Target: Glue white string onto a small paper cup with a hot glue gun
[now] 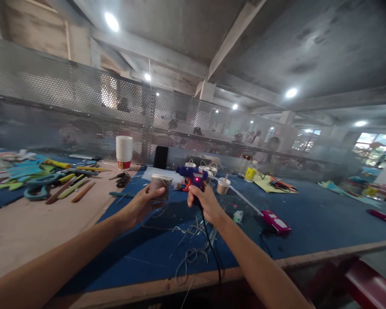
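Observation:
My left hand (143, 201) is wrapped round a small brown paper cup (161, 186), held just above the blue mat (309, 214). My right hand (203, 198) grips the handle of a blue glue gun (191, 174) with a red light on; its nozzle points left toward the cup. The gun's black cord (212, 249) hangs down past my wrist to the table's front edge. Loose string and wire (193, 240) lie under both hands.
Small cups with handles (202, 167) and a cup with a stick (223, 186) stand behind the gun. A white cup stack (124, 151), a black box (161, 157), coloured foam pieces (35, 176), a pink tool (275, 220) and a perforated metal screen (83, 111) surround the spot.

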Demonstrator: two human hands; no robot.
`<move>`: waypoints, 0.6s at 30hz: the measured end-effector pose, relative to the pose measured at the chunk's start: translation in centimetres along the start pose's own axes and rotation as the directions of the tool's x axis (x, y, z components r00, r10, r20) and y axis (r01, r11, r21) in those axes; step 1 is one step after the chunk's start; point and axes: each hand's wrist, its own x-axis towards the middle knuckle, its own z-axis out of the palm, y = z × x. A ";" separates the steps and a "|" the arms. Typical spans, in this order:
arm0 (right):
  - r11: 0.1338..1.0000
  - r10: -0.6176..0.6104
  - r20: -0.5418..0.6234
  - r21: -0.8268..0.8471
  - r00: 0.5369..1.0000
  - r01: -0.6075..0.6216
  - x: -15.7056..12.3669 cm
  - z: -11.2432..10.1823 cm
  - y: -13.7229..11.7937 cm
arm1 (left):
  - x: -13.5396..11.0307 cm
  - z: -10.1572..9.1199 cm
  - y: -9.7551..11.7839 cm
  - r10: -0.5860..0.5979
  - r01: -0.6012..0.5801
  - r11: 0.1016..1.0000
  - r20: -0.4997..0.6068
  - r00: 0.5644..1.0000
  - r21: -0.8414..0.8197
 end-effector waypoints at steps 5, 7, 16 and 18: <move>0.963 -0.039 -0.024 -0.268 0.999 0.031 -0.8 0.0 0.2 | -0.2 -0.1 -0.1 0.036 -0.037 0.999 0.042 0.998 0.022; 0.943 -0.047 -0.036 -0.330 0.998 0.033 -1.1 -0.1 0.1 | -0.3 -0.2 0.0 0.038 -0.039 0.999 0.052 0.998 0.019; 0.816 -0.105 -0.023 -0.574 0.994 0.073 -2.0 -0.4 0.6 | -0.2 -0.1 -0.2 0.042 -0.043 0.997 0.012 0.999 0.070; 0.783 -0.101 -0.023 -0.618 0.995 0.065 -2.1 -0.4 0.9 | -0.1 -0.2 -0.3 0.048 -0.049 0.995 0.012 0.999 0.081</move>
